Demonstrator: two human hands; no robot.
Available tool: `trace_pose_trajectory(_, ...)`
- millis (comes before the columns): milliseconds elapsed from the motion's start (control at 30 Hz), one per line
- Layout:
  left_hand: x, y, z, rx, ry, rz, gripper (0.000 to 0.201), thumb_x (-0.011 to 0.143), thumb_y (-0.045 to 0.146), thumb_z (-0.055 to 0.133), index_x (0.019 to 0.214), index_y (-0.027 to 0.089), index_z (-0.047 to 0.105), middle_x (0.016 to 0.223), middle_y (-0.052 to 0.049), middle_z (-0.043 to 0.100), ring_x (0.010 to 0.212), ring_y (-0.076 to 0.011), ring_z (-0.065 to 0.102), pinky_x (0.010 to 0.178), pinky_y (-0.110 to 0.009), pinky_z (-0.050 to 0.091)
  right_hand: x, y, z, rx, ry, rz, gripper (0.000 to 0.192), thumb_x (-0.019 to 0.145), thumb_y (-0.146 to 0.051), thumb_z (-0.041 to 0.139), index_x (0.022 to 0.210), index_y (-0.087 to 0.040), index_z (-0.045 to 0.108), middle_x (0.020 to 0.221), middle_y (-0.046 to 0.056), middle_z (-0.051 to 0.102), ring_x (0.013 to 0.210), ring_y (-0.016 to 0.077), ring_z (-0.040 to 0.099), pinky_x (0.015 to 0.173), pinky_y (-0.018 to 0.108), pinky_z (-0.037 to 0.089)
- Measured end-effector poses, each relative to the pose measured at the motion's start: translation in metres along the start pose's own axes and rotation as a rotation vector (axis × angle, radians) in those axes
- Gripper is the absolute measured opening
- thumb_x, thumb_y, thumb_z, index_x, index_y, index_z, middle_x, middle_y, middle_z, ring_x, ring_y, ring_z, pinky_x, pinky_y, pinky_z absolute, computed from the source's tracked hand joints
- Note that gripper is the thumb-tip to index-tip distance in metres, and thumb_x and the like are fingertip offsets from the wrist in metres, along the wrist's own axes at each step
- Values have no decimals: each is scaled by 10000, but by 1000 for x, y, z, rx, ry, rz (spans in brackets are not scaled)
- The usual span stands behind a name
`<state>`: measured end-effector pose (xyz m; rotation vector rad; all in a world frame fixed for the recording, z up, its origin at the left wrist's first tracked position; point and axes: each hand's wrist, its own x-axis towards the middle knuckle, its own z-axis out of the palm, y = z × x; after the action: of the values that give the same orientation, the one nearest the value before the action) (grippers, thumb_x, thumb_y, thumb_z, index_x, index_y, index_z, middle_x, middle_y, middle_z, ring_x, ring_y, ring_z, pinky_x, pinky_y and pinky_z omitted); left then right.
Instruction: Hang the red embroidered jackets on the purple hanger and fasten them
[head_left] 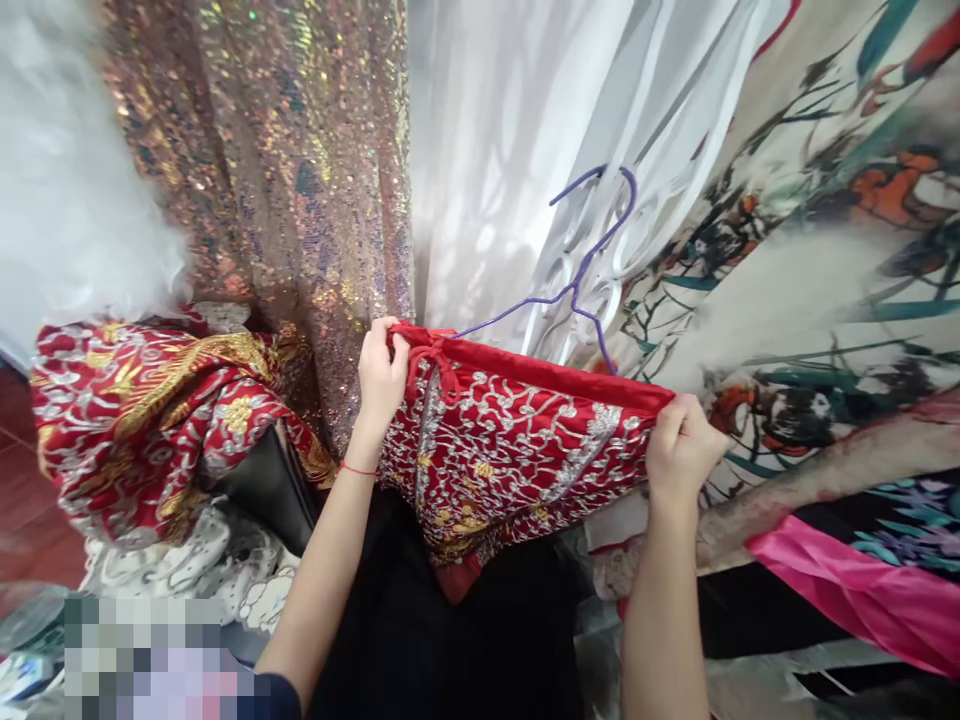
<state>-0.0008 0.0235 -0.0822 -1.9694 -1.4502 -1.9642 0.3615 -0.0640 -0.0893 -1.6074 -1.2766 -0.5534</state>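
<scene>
A red skirt [517,440] with silver and gold embroidery is stretched between my two hands. My left hand [383,365] is closed around one end of its plain red waistband, beside a tied red bow [442,370]. At the other end, my right hand [684,450] grips the waistband in a fist. A purple wire hanger [576,285] rises from behind the waistband, its hook pointing up; its lower part is hidden by the skirt. The fabric hangs in folds over my black-clothed lap.
Another red and gold embroidered garment [150,430] lies bunched at left, above dotted white cloth [172,555]. Behind hang a sequinned fabric [300,180], white fabric [495,130] and a patterned cloth [787,300]. Bright pink satin [862,590] lies at right.
</scene>
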Motion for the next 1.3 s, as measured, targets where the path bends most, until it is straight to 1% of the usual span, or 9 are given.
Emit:
trace_pose_trajectory(133,-9,14,-16,78,-97,15,298,970,281,438,1240,207,540,1262,-117,652,1183,-254,584,1081,-454,390,-6,-19,-3,-92,2,-6,297,935,-358,352,968,-161,573,834,141,593,821,303,577,743,458,456)
trace_pose_trajectory(233,-24,29,-39,-94,-145,-42,465,929,284,532,1385,222,464,1468,-135,533,1383,-252,470,1187,-462,307,-19,-59,-11,-97,106,-55,414,911,-355,478,1270,-157,535,1220,263,560,1202,470,481,944,688,375)
trace_pose_trajectory(333,-42,42,-70,-466,-164,-240,369,917,327,581,1270,221,565,1309,-127,648,1251,-219,598,1116,-385,417,-23,-116,-13,29,149,-190,404,908,-328,528,1293,-207,539,1264,248,538,1242,475,461,992,689,362)
trace_pose_trajectory(500,-72,43,-131,-885,-295,-700,256,878,404,626,957,165,676,908,-106,742,834,-196,726,758,-288,543,-23,-243,8,308,-145,-575,283,948,-271,468,1200,-194,571,1204,191,530,1195,392,478,987,630,406)
trace_pose_trajectory(733,-94,15,-180,-1123,136,-1288,497,1004,513,309,841,168,626,936,-110,718,907,-176,704,812,-272,536,-89,-407,40,391,-590,-1292,483,869,-244,658,1325,-206,502,1425,152,465,1362,402,336,1066,625,329)
trace_pose_trajectory(833,-98,6,-180,-1184,277,-1282,452,1014,493,303,858,189,600,949,-82,697,926,-164,686,828,-274,539,-117,-445,48,347,-645,-1480,424,837,-235,716,1240,-212,586,1427,119,507,1387,382,331,1097,633,266)
trace_pose_trajectory(933,-99,-2,-178,-1087,447,-1241,291,982,413,417,829,212,562,916,-48,674,927,-139,678,822,-235,527,-125,-468,51,293,-669,-1517,197,941,-150,515,1059,-205,663,1172,79,676,1225,286,502,1093,588,253)
trace_pose_trajectory(1100,-99,-10,-183,-993,599,-1149,106,932,329,509,985,250,555,1106,-11,675,1081,-88,641,886,-182,492,-102,-481,41,309,-671,-1184,288,995,-214,390,1128,-105,621,955,126,708,940,255,613,995,508,325)
trace_pose_trajectory(1300,-100,2,-201,-608,582,-603,242,894,372,578,1112,269,552,1247,-18,665,1206,-132,613,1071,-276,447,-48,-454,52,554,-456,-863,324,1038,-324,330,1120,-139,583,965,113,641,1018,279,578,951,486,413)
